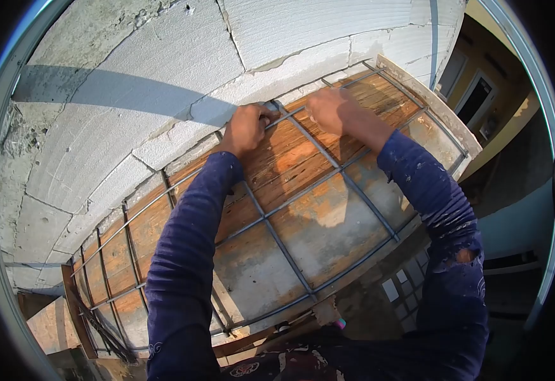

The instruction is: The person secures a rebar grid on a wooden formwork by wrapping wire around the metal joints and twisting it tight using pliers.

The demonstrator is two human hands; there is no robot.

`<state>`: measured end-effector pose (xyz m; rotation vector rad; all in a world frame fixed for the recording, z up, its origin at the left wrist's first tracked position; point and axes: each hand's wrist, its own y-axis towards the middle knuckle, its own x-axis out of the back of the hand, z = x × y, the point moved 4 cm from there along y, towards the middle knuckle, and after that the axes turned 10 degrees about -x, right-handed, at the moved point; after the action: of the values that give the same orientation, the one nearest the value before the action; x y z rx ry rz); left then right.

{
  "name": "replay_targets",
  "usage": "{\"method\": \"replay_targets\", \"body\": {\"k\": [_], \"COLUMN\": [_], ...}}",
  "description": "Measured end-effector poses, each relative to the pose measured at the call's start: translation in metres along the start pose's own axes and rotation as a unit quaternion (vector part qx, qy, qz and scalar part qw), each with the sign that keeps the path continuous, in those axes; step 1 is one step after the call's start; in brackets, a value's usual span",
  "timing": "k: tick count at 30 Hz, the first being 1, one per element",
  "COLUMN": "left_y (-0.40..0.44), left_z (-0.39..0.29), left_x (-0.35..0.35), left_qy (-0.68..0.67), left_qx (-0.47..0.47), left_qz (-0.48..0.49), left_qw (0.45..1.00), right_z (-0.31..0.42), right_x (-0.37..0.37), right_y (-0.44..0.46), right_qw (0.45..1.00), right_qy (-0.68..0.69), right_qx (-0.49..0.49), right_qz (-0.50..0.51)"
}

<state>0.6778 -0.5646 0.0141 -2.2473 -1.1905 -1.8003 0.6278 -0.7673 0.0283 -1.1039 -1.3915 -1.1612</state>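
A grid of steel bars (264,218) lies over a wooden and metal-coloured panel (318,247) beside a block wall. My left hand (247,129) is closed around the bar nearest the wall, its fingertips by a bar crossing. Just to the right, my right hand (332,112) is closed near the same crossing, fingers curled down by the bar. Whether it holds something small cannot be made out. Both hands are close together but apart.
The pale block wall (163,57) rises along the far side. A bundle of thin dark rods (109,333) lies at the panel's lower left. A raised board (458,130) edges the right end. Beyond the near edge is a drop to a lower floor with tiles (390,290).
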Motion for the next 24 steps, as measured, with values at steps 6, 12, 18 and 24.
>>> {"method": "replay_targets", "body": {"k": [6,12,18,24], "left_y": [0.014,0.035,0.033,0.03], "left_z": [0.016,0.02,0.021,0.006], "left_x": [-0.012,-0.02,-0.025,-0.023], "left_qy": [0.072,0.133,0.121,0.08], "left_qx": [-0.02,0.011,0.022,0.107], "left_qz": [0.076,0.14,0.123,0.043], "left_qw": [0.994,0.981,0.985,0.99], "right_z": [0.018,0.007,0.008,0.011], "right_x": [0.008,-0.029,-0.031,-0.036], "right_y": [0.0,-0.007,-0.01,-0.008], "right_qw": [0.999,0.978,0.976,0.974], "right_qy": [0.04,0.118,0.139,0.109], "right_qx": [-0.023,-0.026,-0.016,-0.014], "right_qz": [0.007,-0.171,-0.166,-0.196]}}
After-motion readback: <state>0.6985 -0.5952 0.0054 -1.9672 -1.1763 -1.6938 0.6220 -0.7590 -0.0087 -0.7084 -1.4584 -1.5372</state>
